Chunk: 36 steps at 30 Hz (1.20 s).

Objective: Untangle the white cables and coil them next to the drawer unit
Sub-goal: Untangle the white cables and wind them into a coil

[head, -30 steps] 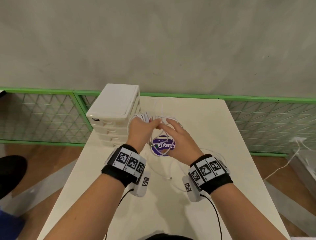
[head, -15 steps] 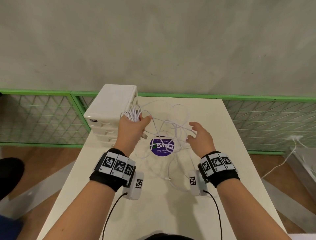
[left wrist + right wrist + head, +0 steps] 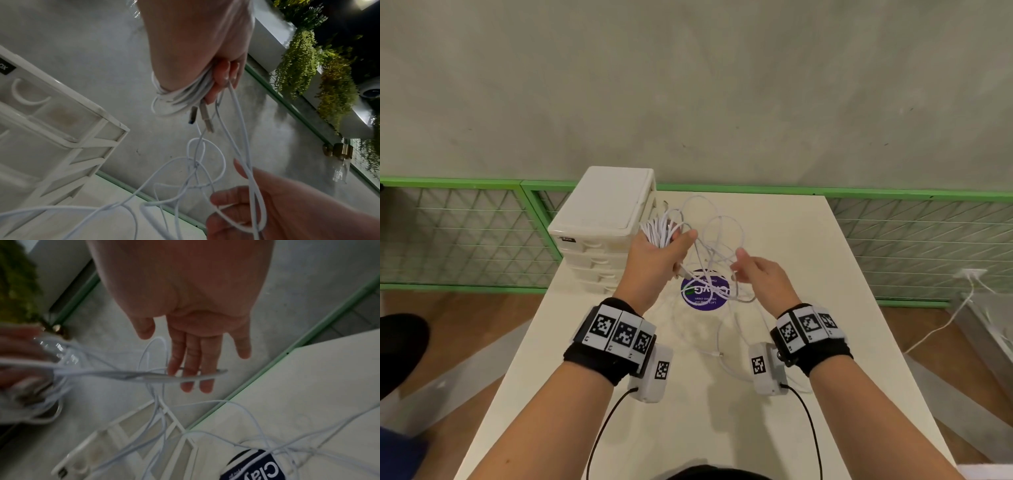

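White cables (image 3: 709, 246) held above the tabletop (image 3: 688, 411).
A coiled bundle is gripped by the left hand (image 3: 659, 260); loose strands are draped over the right hand's (image 3: 763, 277) straight, relaxed fingers.

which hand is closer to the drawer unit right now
Left. The left hand grips a cable bundle right beside the drawer unit; the right hand is open farther out, over the purple sticker.
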Tool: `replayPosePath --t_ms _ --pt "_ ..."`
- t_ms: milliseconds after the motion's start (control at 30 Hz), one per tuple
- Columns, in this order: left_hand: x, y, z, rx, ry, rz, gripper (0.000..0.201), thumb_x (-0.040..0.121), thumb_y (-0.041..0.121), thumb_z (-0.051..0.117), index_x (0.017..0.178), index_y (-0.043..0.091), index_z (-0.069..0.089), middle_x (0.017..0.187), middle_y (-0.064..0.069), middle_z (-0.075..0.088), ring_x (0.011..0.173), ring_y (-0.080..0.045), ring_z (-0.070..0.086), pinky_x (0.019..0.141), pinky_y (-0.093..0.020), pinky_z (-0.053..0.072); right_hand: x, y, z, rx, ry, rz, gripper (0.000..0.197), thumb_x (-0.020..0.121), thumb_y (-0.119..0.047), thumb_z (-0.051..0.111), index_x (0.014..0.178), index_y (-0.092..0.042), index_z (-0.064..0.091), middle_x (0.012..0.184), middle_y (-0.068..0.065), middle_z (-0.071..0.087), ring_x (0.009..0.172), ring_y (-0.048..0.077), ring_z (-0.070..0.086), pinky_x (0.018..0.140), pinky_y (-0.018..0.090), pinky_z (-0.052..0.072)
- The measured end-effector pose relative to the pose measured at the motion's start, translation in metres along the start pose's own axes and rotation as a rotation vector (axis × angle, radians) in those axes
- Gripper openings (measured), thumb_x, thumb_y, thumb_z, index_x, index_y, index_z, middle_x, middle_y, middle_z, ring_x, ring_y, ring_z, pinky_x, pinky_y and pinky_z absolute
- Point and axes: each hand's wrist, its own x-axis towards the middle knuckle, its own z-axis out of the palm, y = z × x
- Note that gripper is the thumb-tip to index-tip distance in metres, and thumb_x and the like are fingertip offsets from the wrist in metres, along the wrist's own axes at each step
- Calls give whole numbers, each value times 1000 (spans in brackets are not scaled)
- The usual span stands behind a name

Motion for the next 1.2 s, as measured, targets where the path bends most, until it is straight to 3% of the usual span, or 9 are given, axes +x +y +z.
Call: replayPosePath --t_ms 100,200,300,467,633,800,933,1000,1200 --pt "-3 0 3 1 -90 -1 34 89 8 64 63 11 41 44 2 37 38 -10 33 38 -18 30 3 -1 10 -53 -33 54 44 85 -53 58 107 -15 60 99 2 69 92 18 64 83 35 48" --pt "-3 0 0 -12 -131 -17 36 90 7 63 63 11 38 42 1 34 37 -12 30 38 -18 27 4 -2 12 238 -26 20 41 83 -8 68 120 -11 50 96 5 70 79 18 68 73 29 54" --pt "3 -6 -10 41 -36 -66 39 85 19 70 60 12 41 46 -2 37 39 -14 30 38 -20 29 1 -10 3 437 28 -49 44 86 7 57 125 -12 51 88 4 69 65 15 68 59 17 50" --pt "6 -22 -17 162 89 -156 44 74 39 79 60 2 59 50 -5 53 34 -16 35 34 -20 29 -1 -20 -4 483 26 -179 51 88 7 53 126 -27 49 85 1 69 65 15 67 68 17 49" --pt "12 -28 -14 248 104 -199 38 68 33 84 64 6 57 48 -4 45 36 -18 39 33 -21 29 -3 -22 -6 448 -87 -243 58 88 9 52 126 -35 47 76 -4 67 63 17 62 90 24 49" --pt "18 -23 -7 232 102 -138 21 75 9 73 64 5 56 48 -7 44 35 -18 37 33 -16 29 -4 -23 -9 546 -129 -191 62 84 19 42 126 -26 48 68 -3 62 57 24 53 74 21 48" --pt "18 -24 3 193 37 -157 30 79 25 77 62 10 57 42 4 50 30 -6 42 33 -13 29 -5 -25 -10 661 -202 -134 67 64 11 37 123 -18 54 59 2 54 42 16 41 78 39 40" --pt "16 -26 10 193 14 -170 34 78 29 78 60 10 55 39 7 49 28 -5 44 32 -12 30 -7 -28 -8 714 -219 -103 71 59 8 34 123 -13 56 55 4 48 39 15 34 72 35 40" --pt "16 -37 24 339 47 -223 53 70 47 79 51 15 41 37 6 42 31 -11 43 36 -21 32 -17 -37 -2 702 -278 -54 68 60 10 30 122 -3 56 48 3 43 38 10 42 59 39 13"
